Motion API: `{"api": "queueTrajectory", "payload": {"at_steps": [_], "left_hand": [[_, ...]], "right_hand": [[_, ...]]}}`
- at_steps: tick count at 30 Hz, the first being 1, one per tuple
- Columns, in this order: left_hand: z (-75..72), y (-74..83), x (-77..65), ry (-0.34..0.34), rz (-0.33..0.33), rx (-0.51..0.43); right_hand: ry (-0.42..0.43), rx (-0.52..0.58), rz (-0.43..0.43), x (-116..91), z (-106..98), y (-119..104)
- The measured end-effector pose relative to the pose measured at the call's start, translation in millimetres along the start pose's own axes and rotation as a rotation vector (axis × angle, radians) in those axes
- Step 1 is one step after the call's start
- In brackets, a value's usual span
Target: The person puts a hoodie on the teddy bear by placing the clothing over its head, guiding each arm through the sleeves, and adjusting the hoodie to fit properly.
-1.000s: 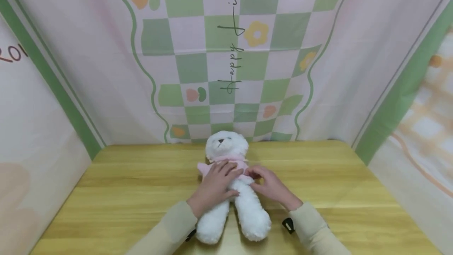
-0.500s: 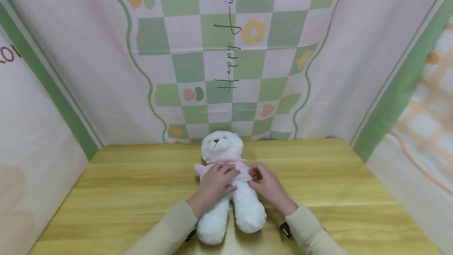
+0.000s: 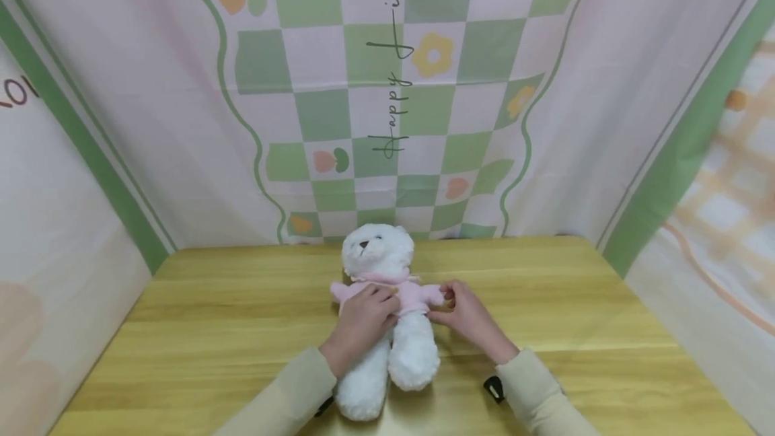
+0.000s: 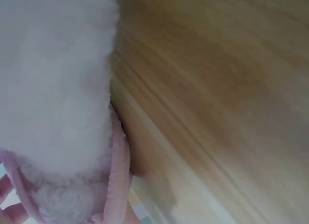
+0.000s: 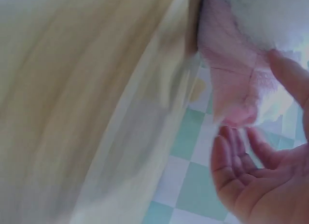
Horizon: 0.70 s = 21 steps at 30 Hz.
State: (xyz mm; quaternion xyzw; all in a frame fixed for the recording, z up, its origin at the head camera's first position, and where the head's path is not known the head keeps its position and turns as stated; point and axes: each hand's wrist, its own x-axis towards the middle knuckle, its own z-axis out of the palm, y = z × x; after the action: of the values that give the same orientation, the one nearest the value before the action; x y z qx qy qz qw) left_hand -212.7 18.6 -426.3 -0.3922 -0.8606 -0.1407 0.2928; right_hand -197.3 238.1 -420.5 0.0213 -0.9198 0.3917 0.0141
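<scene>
A white plush teddy bear in a pink shirt lies face up on the wooden table, head toward the curtain. My left hand lies over its belly, fingers bunched at the front of the shirt. In the left wrist view the pink hem gapes around white fur, and a few fingers show at the lower left edge. Beside the bear's outstretched arm, my right hand has its fingertips right at the sleeve end. Its thumb stands apart, touching near the shirt hem.
The wooden table reaches back to a hanging green-and-white checkered curtain. Patterned cloth panels close off both sides. A black wrist device shows beneath the right sleeve.
The pink-sleeved arm at the right now sticks out from the bear's side, and my right hand has shifted right. The bear's right-side leg has swung inward, and my left fingers have drawn together.
</scene>
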Motion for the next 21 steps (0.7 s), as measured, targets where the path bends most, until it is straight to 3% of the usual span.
{"api": "queueTrajectory", "payload": {"at_steps": [2, 5, 9, 14, 21], "left_hand": [[-0.2, -1.3, -1.1, 0.010, -0.006, -0.008], [-2.6, -2.5, -1.4, -0.006, -0.027, -0.035], [-5.2, -1.8, 0.5, -0.043, -0.063, -0.055], [-2.0, 2.2, 6.7, -0.041, -0.091, 0.020], [-0.3, 7.7, 17.7, -0.095, -0.124, 0.108]], "right_hand": [[-0.024, 0.017, 0.061, 0, -2, 1], [-0.059, 0.023, 0.061, 0, -4, 2], [-0.043, 0.006, -0.057, 1, -3, 1], [-0.011, 0.025, -0.230, 3, 2, -3], [-0.080, 0.163, -0.203, 4, 3, -6]]}}
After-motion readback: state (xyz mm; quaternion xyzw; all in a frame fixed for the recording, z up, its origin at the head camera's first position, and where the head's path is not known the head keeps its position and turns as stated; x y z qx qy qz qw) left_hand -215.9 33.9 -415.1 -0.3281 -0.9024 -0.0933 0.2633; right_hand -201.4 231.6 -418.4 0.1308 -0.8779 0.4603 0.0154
